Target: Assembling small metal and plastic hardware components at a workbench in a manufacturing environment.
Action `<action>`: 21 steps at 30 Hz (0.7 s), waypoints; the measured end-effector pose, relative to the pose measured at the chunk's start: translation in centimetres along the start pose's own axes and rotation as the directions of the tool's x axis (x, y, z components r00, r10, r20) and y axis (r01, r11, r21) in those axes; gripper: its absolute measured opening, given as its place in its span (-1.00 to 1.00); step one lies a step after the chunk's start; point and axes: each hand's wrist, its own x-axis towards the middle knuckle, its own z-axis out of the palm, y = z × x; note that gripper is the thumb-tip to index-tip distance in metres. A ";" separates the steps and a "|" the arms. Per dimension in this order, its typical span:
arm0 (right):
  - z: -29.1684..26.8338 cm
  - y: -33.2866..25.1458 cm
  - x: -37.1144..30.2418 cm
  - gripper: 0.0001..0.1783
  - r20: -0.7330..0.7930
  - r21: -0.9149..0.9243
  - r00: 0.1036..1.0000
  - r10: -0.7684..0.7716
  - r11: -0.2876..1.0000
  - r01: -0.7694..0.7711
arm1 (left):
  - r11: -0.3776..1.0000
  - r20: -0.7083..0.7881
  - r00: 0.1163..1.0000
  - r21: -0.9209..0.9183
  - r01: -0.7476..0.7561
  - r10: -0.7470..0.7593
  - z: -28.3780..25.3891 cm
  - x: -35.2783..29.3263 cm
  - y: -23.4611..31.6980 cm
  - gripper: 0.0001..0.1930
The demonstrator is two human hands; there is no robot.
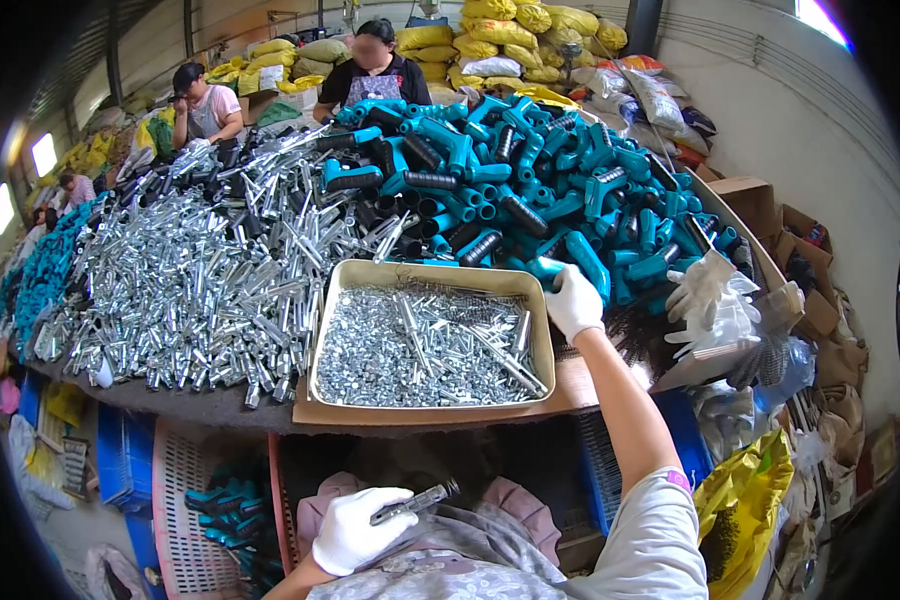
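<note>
My left hand [362, 530], in a white glove, is closed around a metal tube-shaped part [410, 504] with a coil spring at its tip, held low in front of my apron. Stretched forward, my gloved right hand [574, 304] is at the near edge of a heap of teal plastic tool housings [450, 140] with black ribbed grips. Its fingers close on one teal housing [546, 268]; the fingertips are partly hidden. Just left of that hand lies a cream tray [322, 345] of small metal pins, springs and rods.
Loose metal parts [190, 270] cover the table's left side. White gloves [712, 300] lie at the right edge. Below are a pink basket [185, 520] with teal pieces and a yellow sack [745, 500]. A co-worker [378, 70] sits across; others sit farther left. Yellow sacks [500, 35] are stacked behind.
</note>
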 end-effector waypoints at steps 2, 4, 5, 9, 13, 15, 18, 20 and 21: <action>-1.5 -0.3 1.0 -0.74 -0.120 0.078 0.993 0.007 0.997 0.003 | 1.000 -0.036 0.999 0.023 -0.016 0.017 -0.3 -0.6 0.1 -0.67; -3.3 0.1 2.6 -0.71 -0.217 0.151 0.976 -0.003 0.988 0.037 | 1.000 -0.039 0.999 0.029 0.009 -0.008 -0.8 -0.5 1.3 -0.67; -4.5 -0.1 3.2 -0.71 -0.253 0.172 0.967 -0.042 0.981 0.088 | 0.999 -0.041 0.999 0.038 0.038 -0.037 -1.0 -0.4 1.7 -0.67; -9.0 -3.9 3.0 -0.72 -0.265 0.348 0.961 -0.079 0.922 0.172 | 0.998 -0.051 0.997 -0.018 0.064 -0.065 -0.6 -0.6 1.0 -0.68; -12.1 -10.0 -1.5 -0.74 0.122 0.497 0.986 -0.114 0.867 0.038 | 0.994 -0.048 0.997 -0.087 0.064 -0.068 -0.3 -0.4 -0.3 -0.68; -11.8 -10.8 -3.7 -0.71 0.185 0.445 0.964 -0.190 0.891 0.090 | 0.992 -0.042 0.995 -0.096 0.085 -0.090 -0.8 0.2 0.4 -0.68; -12.2 -11.7 -6.4 -0.78 0.307 0.492 0.936 -0.174 0.870 0.000 | 0.993 -0.113 0.989 -0.081 0.088 -0.097 -1.5 0.3 0.4 -0.68; -12.7 -11.4 -8.1 -0.82 0.338 0.576 0.928 -0.154 0.814 -0.075 | 0.985 -0.163 0.977 -0.127 0.120 -0.140 -1.7 0.3 -0.2 -0.68; -13.0 -11.4 -9.2 -0.83 0.377 0.630 0.916 -0.136 0.762 -0.147 | 0.977 -0.190 0.966 -0.152 0.149 -0.177 -1.8 0.2 -0.6 -0.68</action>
